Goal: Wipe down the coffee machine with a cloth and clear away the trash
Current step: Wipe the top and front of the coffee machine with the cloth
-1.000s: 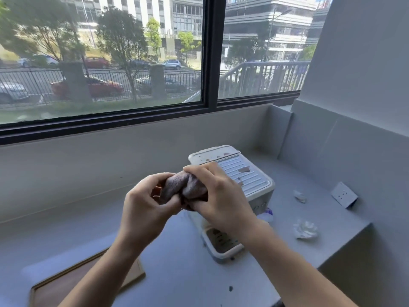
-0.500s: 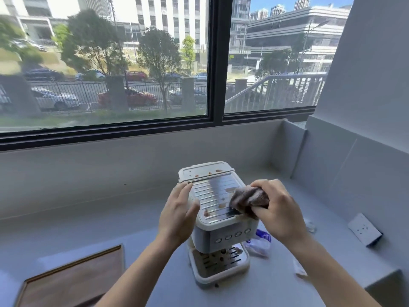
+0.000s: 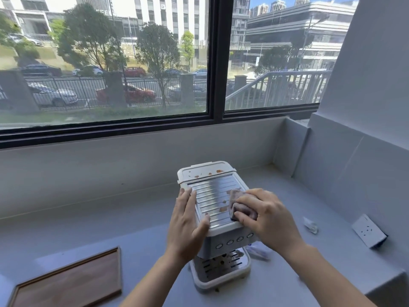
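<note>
A small white coffee machine [image 3: 211, 178] stands on the grey counter, its ribbed metal top speckled with brown stains. My left hand [image 3: 187, 222] lies flat against the machine's left side, thumb on the top edge. My right hand [image 3: 265, 216] presses a crumpled grey-brown cloth [image 3: 238, 202] onto the right part of the ribbed top. A crumpled wrapper [image 3: 259, 252] lies beside the machine's base on the right. Another small scrap of trash [image 3: 311, 226] sits farther right on the counter.
A wooden tray [image 3: 73, 282] lies at the front left of the counter [image 3: 110, 229]. A white wall socket [image 3: 368, 232] is on the right wall panel. A low grey wall and a large window run behind the machine.
My hands parted from bunching the cloth in front of me. The left hand went to the machine's side, and the right hand brought the cloth down onto the top.
</note>
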The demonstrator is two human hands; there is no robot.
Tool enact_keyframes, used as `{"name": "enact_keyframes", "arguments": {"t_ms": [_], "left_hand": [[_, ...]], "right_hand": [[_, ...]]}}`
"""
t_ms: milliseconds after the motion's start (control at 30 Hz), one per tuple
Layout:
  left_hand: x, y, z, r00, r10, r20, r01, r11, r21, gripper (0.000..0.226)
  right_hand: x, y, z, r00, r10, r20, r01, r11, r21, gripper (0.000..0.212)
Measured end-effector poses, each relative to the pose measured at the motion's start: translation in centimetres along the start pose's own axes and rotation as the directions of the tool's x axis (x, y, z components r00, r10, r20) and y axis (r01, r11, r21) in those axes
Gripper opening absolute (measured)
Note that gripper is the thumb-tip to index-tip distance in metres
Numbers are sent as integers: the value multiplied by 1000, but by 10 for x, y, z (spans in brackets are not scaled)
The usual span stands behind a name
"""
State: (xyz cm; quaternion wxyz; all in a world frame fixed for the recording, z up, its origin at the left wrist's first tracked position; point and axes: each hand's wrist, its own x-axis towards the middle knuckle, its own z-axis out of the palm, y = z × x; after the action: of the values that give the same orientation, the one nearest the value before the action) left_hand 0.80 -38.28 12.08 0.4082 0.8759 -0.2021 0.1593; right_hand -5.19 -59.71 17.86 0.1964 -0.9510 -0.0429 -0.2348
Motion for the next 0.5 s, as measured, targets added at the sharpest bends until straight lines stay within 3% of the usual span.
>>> {"name": "enact_keyframes", "arguments": {"t_ms": [100, 267, 400, 500], "left_hand": [[-1, -1, -3, 998, 55, -2, -54, 995, 81, 77], [-2, -1, -11, 988, 149, 41, -155, 947, 282, 76], [-17, 0, -7, 986, 166, -21, -158, 964, 214, 75], [-24, -3, -2, 954, 262, -145, -238, 957, 164, 46]], "right_hand": [[9, 5, 3, 988, 143, -49, -143, 990, 11, 19], [-9, -1, 13, 996, 15, -87, -18, 999, -39, 15], [5, 2, 10, 985, 139, -103, -139, 990, 10, 10], [2, -7, 16, 987, 91, -136, -84, 995, 51, 8]]}}
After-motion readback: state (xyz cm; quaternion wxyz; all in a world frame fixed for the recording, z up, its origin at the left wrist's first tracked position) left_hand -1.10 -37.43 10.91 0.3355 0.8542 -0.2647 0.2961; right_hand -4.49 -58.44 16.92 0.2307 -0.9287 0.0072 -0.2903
